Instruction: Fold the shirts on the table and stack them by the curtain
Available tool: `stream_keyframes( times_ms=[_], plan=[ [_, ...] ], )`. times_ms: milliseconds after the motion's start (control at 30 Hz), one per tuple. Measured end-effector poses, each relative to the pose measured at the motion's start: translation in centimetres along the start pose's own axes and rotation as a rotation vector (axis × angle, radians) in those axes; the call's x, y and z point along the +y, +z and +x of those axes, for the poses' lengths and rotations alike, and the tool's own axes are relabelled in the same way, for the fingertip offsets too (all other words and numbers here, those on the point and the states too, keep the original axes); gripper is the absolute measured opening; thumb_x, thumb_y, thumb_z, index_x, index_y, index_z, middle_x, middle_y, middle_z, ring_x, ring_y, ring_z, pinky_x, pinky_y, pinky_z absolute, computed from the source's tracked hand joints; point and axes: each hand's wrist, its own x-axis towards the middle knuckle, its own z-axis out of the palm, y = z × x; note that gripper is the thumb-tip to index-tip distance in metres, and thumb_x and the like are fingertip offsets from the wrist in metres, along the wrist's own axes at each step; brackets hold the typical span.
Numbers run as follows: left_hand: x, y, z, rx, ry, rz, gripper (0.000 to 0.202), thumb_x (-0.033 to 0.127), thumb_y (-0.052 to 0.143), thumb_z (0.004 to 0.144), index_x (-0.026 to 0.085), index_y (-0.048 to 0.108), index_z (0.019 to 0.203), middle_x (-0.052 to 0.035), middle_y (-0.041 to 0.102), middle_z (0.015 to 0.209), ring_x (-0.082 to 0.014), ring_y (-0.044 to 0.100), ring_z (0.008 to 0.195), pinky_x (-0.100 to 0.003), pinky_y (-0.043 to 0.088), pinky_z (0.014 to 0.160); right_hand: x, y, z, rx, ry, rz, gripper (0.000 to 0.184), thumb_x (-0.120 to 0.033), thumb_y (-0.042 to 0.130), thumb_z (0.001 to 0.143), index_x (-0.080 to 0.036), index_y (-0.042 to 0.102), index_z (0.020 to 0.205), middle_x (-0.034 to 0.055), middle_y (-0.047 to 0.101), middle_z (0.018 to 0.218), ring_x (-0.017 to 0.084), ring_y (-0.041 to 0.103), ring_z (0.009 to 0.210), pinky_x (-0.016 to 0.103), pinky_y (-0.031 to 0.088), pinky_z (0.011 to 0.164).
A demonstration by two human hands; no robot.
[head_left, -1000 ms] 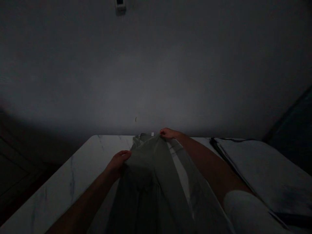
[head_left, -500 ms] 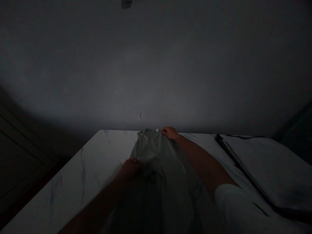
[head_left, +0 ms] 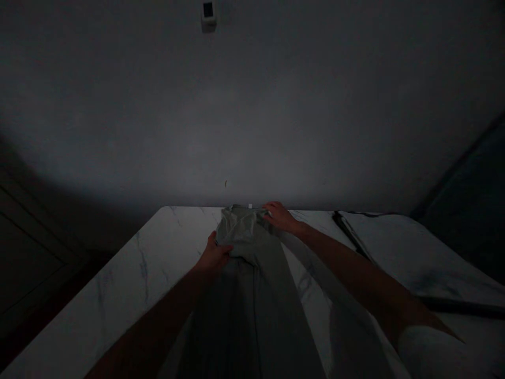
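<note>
A pair of grey-green trousers (head_left: 272, 295) lies lengthwise on a white marbled table (head_left: 130, 284), with the waist at the far edge and the legs toward me. A small white tag (head_left: 250, 206) shows at the waist. At the left hip, my left hand (head_left: 215, 255) is closed on the side of the cloth, thumb on top. My right hand (head_left: 278, 216) rests on the right corner of the waist, fingers stretched out and slightly apart over the fabric. The cloth between the hands is wrinkled. Dim light hides the lower legs' detail.
On the right of the table lies a pale flat item with dark edging (head_left: 386, 237). A grey wall (head_left: 252, 131) rises right behind the table, with a small white box (head_left: 208, 18) high on it. Dark door-like panels (head_left: 31, 247) stand at left.
My left hand has moved slightly up the cloth toward the waist. My right hand has gone from a pinch to outstretched fingers. The trousers now lie flatter and the right leg's edge is straighter.
</note>
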Motion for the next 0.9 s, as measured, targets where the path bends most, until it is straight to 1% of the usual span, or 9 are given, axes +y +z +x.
stream_keyframes(
  times_ms=[167,233,300,400,533,600,667,800,900],
  plan=[
    [-0.2,-0.6,-1.6,-0.123,-0.111,0.083,0.047,0.004,0.068,0.079,0.017,0.063,0.124,-0.0086,0.074,0.101,-0.019,0.072,0.082,-0.027,0.059,0.07,-4.2,-3.8,-10.3,0.019,-0.105,0.092,0.042,-0.032,0.062,0.097,-0.019,0.062,0.137,0.0174,0.06,0.14,0.03,0.054,0.132,0.049,0.043,0.113],
    [-0.2,-0.7,-2.3,-0.146,-0.09,0.092,0.034,0.003,0.07,0.078,0.015,0.068,0.11,-0.0094,0.075,0.1,-0.0179,0.072,0.083,-0.025,0.059,0.071,-6.5,-4.8,-15.4,0.0,-0.125,0.137,0.042,-0.035,0.062,0.097,-0.022,0.062,0.138,0.0163,0.059,0.141,0.029,0.055,0.132,0.05,0.047,0.11],
    [0.1,-0.5,-2.9,-0.168,-0.058,0.052,0.035,0.005,0.072,0.078,0.015,0.067,0.111,-0.0102,0.074,0.102,-0.0183,0.072,0.084,-0.027,0.06,0.073,-9.5,-5.5,-20.6,-0.028,-0.12,0.171,0.042,-0.037,0.06,0.099,-0.024,0.061,0.139,0.0154,0.059,0.142,0.028,0.057,0.13,0.05,0.05,0.107],
    [0.1,0.1,-3.4,-0.211,-0.003,-0.006,0.056,0.007,0.07,0.081,0.018,0.056,0.134,-0.0116,0.072,0.114,-0.0197,0.072,0.088,-0.034,0.061,0.076,-14.5,-6.1,-27.7,-0.077,-0.073,0.209,0.042,-0.039,0.058,0.1,-0.026,0.06,0.14,0.015,0.058,0.145,0.027,0.057,0.131,0.046,0.052,0.106],
    [-1.0,0.6,-3.5,-0.161,0.184,0.313,0.081,0.013,0.081,0.075,0.019,0.046,0.148,-0.013,0.067,0.13,-0.0253,0.068,0.109,-0.037,0.058,0.088,-19.8,-5.2,-34.6,-0.129,0.0,0.191,0.052,-0.044,0.06,0.1,-0.029,0.053,0.15,0.0157,0.05,0.155,0.029,0.049,0.142,0.048,0.049,0.111],
    [-1.5,0.6,-3.2,-0.149,0.363,0.541,0.073,0.012,0.084,0.069,0.015,0.058,0.138,-0.0119,0.065,0.133,-0.0295,0.062,0.123,-0.036,0.053,0.098,-21.0,-4.3,-36.6,-0.163,0.022,0.161,0.063,-0.048,0.064,0.096,-0.031,0.048,0.154,0.0162,0.044,0.161,0.034,0.042,0.147,0.054,0.045,0.114],
    [-1.7,0.8,-2.8,-0.118,0.451,0.593,0.057,0.007,0.079,0.07,0.013,0.066,0.126,-0.0122,0.067,0.13,-0.0287,0.063,0.121,-0.035,0.053,0.098,-21.4,-3.6,-37.5,-0.202,0.041,0.141,0.076,-0.055,0.071,0.089,-0.032,0.045,0.156,0.0165,0.04,0.163,0.038,0.039,0.148,0.06,0.041,0.115],
    [-1.2,1.9,-2.5,-0.088,0.275,0.195,0.074,0.0,0.069,0.075,0.021,0.049,0.143,-0.011,0.07,0.12,-0.0168,0.07,0.086,-0.029,0.061,0.075,-21.2,-3.2,-37.2,-0.276,0.081,0.144,0.088,-0.063,0.079,0.079,-0.033,0.047,0.156,0.0169,0.038,0.164,0.042,0.038,0.148,0.063,0.037,0.116],
    [-0.7,2.6,-3.1,-0.005,0.074,0.032,0.084,-0.007,0.064,0.073,0.026,0.041,0.148,-0.008,0.067,0.12,-0.0112,0.067,0.077,-0.023,0.06,0.068,-21.1,-3.0,-36.5,-0.33,0.096,0.101,0.096,-0.059,0.085,0.073,-0.033,0.045,0.156,0.0169,0.036,0.165,0.044,0.037,0.148,0.064,0.035,0.116]
  ],
)
